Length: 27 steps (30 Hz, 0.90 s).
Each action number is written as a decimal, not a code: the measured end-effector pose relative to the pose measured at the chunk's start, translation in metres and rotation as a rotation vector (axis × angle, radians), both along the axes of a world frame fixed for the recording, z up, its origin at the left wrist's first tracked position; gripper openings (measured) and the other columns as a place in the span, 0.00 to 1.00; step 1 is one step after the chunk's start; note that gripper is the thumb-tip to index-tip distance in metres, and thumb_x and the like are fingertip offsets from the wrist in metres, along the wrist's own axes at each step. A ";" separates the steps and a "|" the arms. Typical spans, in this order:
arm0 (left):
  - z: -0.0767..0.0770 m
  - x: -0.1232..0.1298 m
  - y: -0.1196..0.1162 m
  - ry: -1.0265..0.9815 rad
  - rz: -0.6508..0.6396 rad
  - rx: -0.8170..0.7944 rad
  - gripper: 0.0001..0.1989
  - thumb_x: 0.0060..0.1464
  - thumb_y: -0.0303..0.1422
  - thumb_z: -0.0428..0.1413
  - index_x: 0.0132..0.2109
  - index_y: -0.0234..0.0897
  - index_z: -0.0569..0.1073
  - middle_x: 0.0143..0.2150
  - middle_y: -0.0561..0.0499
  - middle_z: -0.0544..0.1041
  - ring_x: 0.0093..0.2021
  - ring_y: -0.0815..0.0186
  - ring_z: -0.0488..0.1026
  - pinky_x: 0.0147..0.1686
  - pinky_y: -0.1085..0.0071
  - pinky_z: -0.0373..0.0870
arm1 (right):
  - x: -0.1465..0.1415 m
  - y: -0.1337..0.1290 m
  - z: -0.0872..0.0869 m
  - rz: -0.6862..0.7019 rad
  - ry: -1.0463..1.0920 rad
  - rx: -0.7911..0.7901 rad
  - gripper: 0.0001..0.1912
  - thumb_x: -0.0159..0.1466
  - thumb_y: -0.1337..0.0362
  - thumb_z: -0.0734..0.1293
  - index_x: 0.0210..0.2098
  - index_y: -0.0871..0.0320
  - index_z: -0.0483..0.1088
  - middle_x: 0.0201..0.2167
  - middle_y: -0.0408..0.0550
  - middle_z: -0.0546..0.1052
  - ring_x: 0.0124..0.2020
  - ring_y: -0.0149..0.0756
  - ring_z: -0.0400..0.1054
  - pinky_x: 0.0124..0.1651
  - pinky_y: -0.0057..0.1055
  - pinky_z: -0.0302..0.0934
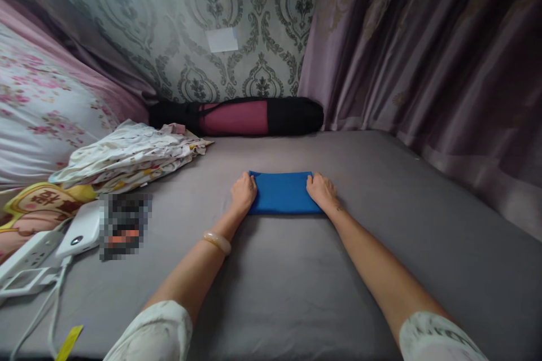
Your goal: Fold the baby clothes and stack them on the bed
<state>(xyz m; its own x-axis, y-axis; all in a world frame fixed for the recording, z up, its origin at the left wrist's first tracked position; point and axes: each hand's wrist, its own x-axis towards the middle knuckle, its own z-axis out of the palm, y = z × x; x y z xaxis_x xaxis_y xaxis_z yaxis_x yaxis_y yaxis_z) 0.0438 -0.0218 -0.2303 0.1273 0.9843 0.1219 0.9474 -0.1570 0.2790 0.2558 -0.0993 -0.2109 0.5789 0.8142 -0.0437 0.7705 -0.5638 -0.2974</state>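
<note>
A blue folded cloth lies on the grey bed sheet (271,287), a flat rectangle with a straight near edge. My left hand (244,192) grips the left end of the blue cloth (282,193), its fingers curled around the far left corner. At the opposite end, my right hand (322,190) has its fingers closed on the far right corner. The fingertips of both hands are partly hidden by the cloth and the knuckles.
Rumpled patterned fabric (135,152) lies at the left, beyond a white power bank (80,231) and a power strip (31,256) with cables. A black and maroon long bag (232,117) rests against the wall. Curtains (423,51) hang at the right.
</note>
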 end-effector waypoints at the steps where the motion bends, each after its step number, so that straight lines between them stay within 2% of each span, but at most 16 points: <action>1: -0.001 0.000 0.000 0.000 -0.001 -0.001 0.18 0.66 0.38 0.39 0.49 0.34 0.69 0.43 0.36 0.78 0.44 0.55 0.77 0.40 0.66 0.68 | 0.000 0.000 0.000 -0.003 0.002 0.000 0.23 0.71 0.58 0.52 0.50 0.66 0.70 0.45 0.67 0.76 0.48 0.49 0.72 0.49 0.41 0.62; 7: -0.005 -0.001 0.004 -0.020 -0.006 0.009 0.19 0.67 0.39 0.37 0.51 0.36 0.68 0.42 0.37 0.79 0.42 0.54 0.77 0.39 0.65 0.68 | 0.000 0.001 -0.001 -0.028 0.003 0.020 0.24 0.71 0.59 0.50 0.50 0.67 0.70 0.45 0.68 0.76 0.47 0.50 0.72 0.48 0.42 0.63; 11: -0.005 0.000 0.003 -0.012 0.013 0.008 0.19 0.67 0.38 0.37 0.50 0.35 0.68 0.43 0.36 0.79 0.42 0.52 0.77 0.38 0.63 0.69 | -0.001 0.002 -0.002 -0.035 -0.002 0.029 0.23 0.71 0.59 0.52 0.49 0.68 0.70 0.44 0.68 0.76 0.47 0.51 0.72 0.48 0.42 0.63; 23: 0.008 0.002 -0.004 0.018 0.083 -0.043 0.18 0.65 0.39 0.41 0.50 0.32 0.68 0.45 0.35 0.77 0.45 0.53 0.76 0.43 0.63 0.70 | 0.001 0.001 0.004 -0.012 0.041 -0.028 0.22 0.70 0.58 0.53 0.52 0.67 0.69 0.47 0.67 0.75 0.50 0.51 0.71 0.49 0.41 0.61; 27: 0.018 0.004 -0.014 0.070 0.025 0.069 0.19 0.64 0.38 0.43 0.50 0.28 0.68 0.51 0.32 0.72 0.49 0.51 0.73 0.45 0.62 0.69 | -0.005 -0.004 0.013 0.003 -0.014 0.009 0.24 0.71 0.58 0.51 0.51 0.68 0.68 0.46 0.68 0.75 0.49 0.52 0.71 0.49 0.43 0.61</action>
<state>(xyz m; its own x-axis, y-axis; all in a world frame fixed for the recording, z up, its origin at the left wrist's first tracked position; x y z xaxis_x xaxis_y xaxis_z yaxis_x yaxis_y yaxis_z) 0.0477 -0.0360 -0.2119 0.1133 0.9769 0.1810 0.9679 -0.1497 0.2017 0.2506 -0.1034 -0.1977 0.5769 0.8164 -0.0281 0.7764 -0.5587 -0.2916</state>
